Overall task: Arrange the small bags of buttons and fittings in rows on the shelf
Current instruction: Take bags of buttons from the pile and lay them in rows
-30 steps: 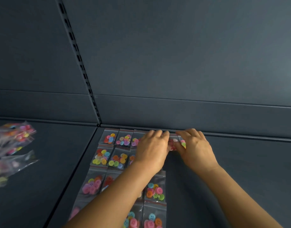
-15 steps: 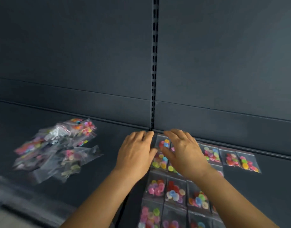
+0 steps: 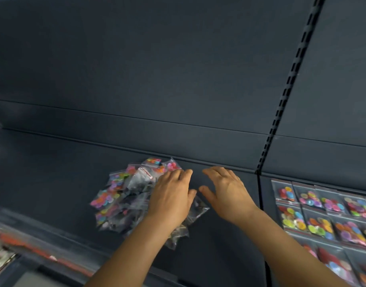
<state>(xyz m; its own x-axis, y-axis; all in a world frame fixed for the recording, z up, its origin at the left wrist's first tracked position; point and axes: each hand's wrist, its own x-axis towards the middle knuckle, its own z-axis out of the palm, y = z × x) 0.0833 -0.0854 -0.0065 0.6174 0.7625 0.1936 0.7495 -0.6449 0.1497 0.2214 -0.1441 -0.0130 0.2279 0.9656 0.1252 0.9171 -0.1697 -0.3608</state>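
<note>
A loose heap of small clear bags (image 3: 124,195) filled with coloured buttons lies on the dark shelf (image 3: 53,179), near its back wall. My left hand (image 3: 171,197) rests palm down on the heap's right side, fingers spread, nothing gripped. My right hand (image 3: 225,191) hovers just right of the heap over bare shelf, fingers apart and holding nothing. On the neighbouring shelf section to the right, several button bags (image 3: 322,214) lie flat in neat rows.
A slotted upright (image 3: 289,79) and a seam split the two shelf sections. The back wall stands close behind the heap. The shelf's front edge carries a red strip (image 3: 33,247) at lower left, with shiny packets (image 3: 0,257) below it.
My view and both hands have swung left, away from the rowed bags and onto the loose heap. My hands have let go of the bag held at the back row.
</note>
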